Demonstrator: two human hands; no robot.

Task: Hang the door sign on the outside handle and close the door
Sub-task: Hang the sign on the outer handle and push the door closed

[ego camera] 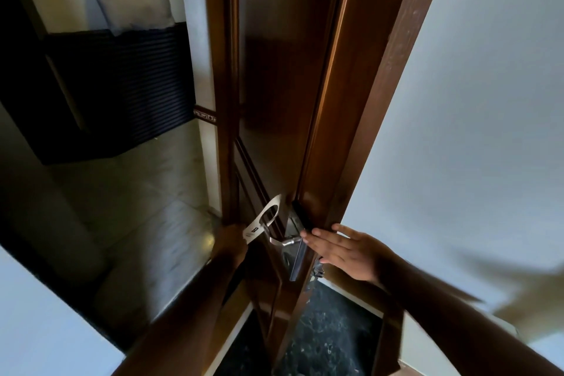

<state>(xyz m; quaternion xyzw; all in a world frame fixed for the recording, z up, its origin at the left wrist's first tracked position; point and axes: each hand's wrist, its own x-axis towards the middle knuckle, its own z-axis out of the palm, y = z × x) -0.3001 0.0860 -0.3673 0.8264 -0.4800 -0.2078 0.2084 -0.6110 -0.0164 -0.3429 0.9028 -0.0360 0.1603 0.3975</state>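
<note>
A dark brown wooden door [274,76] stands partly open, its edge toward me. A silver lever handle [285,242] juts from the door's left face on a metal lock plate [297,256]. My left hand [229,246] grips the lower end of a white door sign [262,221] with a round hanging hole, held just left of and slightly above the handle. The sign is not on the lever. My right hand [340,249] lies flat with fingers spread against the door's edge beside the lock plate.
The brown door frame [393,76] and a pale wall [488,101] fill the right side. Beyond the doorway lie a tiled floor [137,198], a dark slatted bench [122,85] with a grey cushion [131,0], and dark marble flooring [329,333] below.
</note>
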